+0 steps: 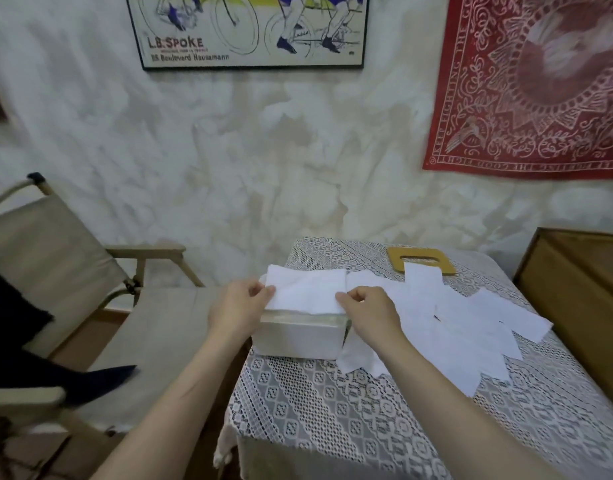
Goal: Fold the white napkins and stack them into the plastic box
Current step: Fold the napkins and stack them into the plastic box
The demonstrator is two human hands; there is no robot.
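A folded white napkin [306, 291] lies over the open top of the clear plastic box [298, 336] at the table's left edge. My left hand [237, 304] pinches the napkin's near left corner. My right hand [369, 311] pinches its near right corner. Both hands hover just above the box's front rim. Several unfolded white napkins [471, 323] lie spread on the lace tablecloth [350, 403] to the right of the box. One of them reaches under my right wrist, next to the box.
A tan wooden lid with a slot [421, 259] lies at the back of the table, partly under a napkin. A beige folding chair [55, 271] stands to the left. A brown fabric bin [582, 296] stands to the right. The wall is close behind.
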